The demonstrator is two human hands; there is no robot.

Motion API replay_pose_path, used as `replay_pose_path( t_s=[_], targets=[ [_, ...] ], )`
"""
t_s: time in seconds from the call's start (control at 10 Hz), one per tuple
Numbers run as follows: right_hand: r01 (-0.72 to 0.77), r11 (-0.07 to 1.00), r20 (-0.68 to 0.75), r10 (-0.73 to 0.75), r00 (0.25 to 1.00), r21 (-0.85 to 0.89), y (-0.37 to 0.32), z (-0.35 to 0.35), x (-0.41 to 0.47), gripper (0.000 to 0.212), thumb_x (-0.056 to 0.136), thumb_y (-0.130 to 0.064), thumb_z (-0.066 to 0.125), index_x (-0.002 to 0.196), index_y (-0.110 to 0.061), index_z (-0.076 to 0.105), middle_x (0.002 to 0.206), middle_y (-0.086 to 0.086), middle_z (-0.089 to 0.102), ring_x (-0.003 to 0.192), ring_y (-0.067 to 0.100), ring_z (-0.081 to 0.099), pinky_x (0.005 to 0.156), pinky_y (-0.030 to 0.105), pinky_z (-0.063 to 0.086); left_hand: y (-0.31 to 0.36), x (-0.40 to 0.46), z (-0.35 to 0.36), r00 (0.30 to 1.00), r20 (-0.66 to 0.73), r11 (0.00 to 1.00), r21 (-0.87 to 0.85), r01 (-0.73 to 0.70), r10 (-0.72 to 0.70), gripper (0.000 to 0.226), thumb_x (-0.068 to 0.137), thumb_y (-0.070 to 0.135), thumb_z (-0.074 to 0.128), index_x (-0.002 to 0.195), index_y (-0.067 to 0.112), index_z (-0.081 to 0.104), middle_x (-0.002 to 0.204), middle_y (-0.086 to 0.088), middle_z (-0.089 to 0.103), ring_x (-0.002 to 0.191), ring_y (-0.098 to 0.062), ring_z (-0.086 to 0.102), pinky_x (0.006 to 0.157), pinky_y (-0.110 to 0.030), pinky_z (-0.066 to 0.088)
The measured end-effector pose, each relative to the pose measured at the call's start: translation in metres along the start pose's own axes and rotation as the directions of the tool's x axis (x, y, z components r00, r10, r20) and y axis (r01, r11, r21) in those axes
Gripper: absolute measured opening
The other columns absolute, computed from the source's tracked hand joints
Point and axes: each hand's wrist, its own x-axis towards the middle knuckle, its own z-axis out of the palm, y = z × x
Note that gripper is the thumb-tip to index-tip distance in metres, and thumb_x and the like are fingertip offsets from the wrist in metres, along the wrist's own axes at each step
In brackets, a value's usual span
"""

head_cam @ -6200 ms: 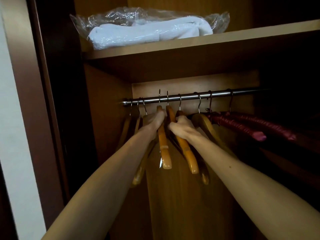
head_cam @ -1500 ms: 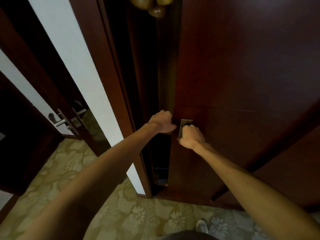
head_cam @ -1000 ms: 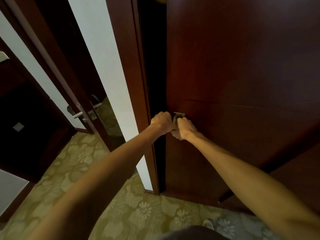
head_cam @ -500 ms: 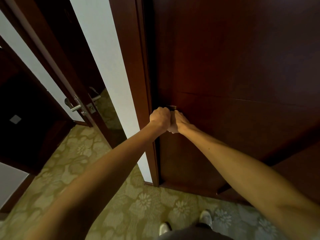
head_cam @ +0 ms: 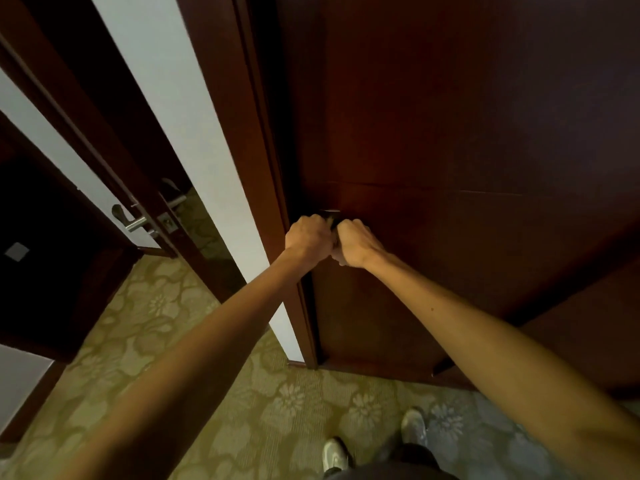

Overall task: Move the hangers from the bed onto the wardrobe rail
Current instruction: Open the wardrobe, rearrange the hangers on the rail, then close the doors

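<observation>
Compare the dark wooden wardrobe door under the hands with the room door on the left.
The dark wooden wardrobe door looks shut against its frame; the room door stands ajar. Both hands, left and right, hide the wardrobe door's pull; the room door's silver lever handle is untouched. Both are dark reddish wood.

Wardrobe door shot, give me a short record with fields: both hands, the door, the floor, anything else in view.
left hand: fisted at the wardrobe door's edge, by the handle
right hand: fisted beside it, knuckles touching the left
handle: small metal piece, mostly hidden by the hands
wardrobe door: dark wood, slid against the frame, no gap showing
hangers: not in view
floor: floral carpet
room door: left, open, metal lever
shoes: light, at bottom edge
</observation>
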Motion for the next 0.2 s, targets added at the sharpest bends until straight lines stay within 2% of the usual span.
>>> replay_pose_path(
  t_s=[0.1, 0.2],
  targets=[
    [0.023, 0.994, -0.070, -0.016, 0.997, 0.104, 0.022, -0.013, -0.012, 0.017, 0.087, -0.021, 0.067, 0.100, -0.017, 0.077, 0.080, 0.003, 0.074, 0.081, 0.021, 0.074, 0.078, 0.041, 0.062, -0.003, 0.004, 0.003, 1.000, 0.020, 1.000, 0.006, 0.010, -0.010, 0.008, 0.090, 0.012, 0.065, 0.097, 0.008, 0.062, 0.094, -0.007, 0.064, 0.080, -0.024, 0.062, 0.063, -0.034, 0.052],
    [0.055, 0.982, -0.138, -0.030, 0.990, 0.179, 0.051, -0.048, -0.038, 0.035, 0.093, -0.023, 0.064, 0.127, -0.018, 0.068, 0.085, -0.004, 0.077, 0.086, 0.011, 0.073, 0.090, 0.037, 0.058, -0.003, 0.007, 0.002, 0.999, 0.029, 1.000, -0.018, -0.014, 0.015, 0.017, 0.089, 0.014, 0.065, 0.104, 0.005, 0.066, 0.099, -0.007, 0.066, 0.080, -0.022, 0.064, 0.060, -0.032, 0.053]
  ],
)
